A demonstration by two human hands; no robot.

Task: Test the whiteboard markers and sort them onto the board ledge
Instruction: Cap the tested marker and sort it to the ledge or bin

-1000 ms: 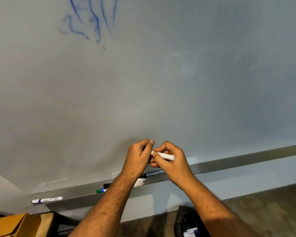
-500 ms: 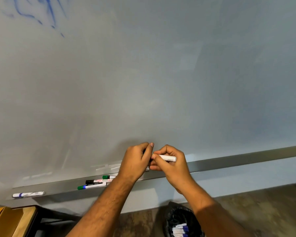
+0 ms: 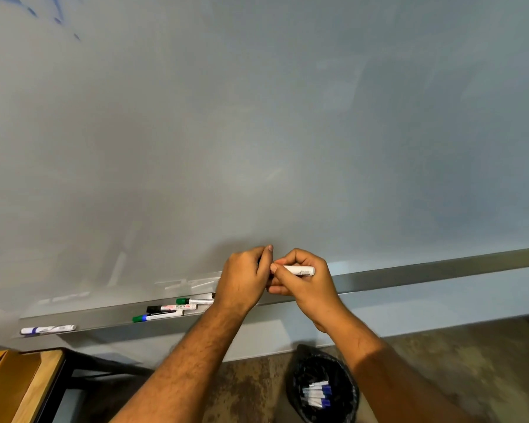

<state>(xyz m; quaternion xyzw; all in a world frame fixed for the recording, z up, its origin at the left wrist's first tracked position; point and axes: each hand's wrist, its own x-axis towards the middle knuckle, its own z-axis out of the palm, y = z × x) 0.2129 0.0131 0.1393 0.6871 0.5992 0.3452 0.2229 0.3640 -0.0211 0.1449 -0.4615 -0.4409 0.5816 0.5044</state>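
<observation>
My right hand [image 3: 304, 282] grips a white marker [image 3: 300, 270] by its barrel, held level just above the board ledge [image 3: 425, 274]. My left hand [image 3: 245, 277] is curled round the marker's left end, where the cap sits hidden under the fingers. Both hands meet in front of the whiteboard [image 3: 257, 132]. On the ledge to the left lie a green-capped marker [image 3: 194, 301], a black-capped marker [image 3: 171, 308] and a green-and-blue marker [image 3: 158, 316]. Farther left, a blue-banded marker [image 3: 48, 329] lies apart from them.
Blue scribbles [image 3: 58, 16] mark the board's top left corner. A black bin [image 3: 322, 386] on the floor below my right arm holds several blue-capped markers. A wooden table [image 3: 40, 383] with a cardboard box [image 3: 3, 380] stands at the lower left.
The view has shifted right, so the ledge markers and scribbles slid left in the frame. Both hands keep their hold on the white marker in the same spot.
</observation>
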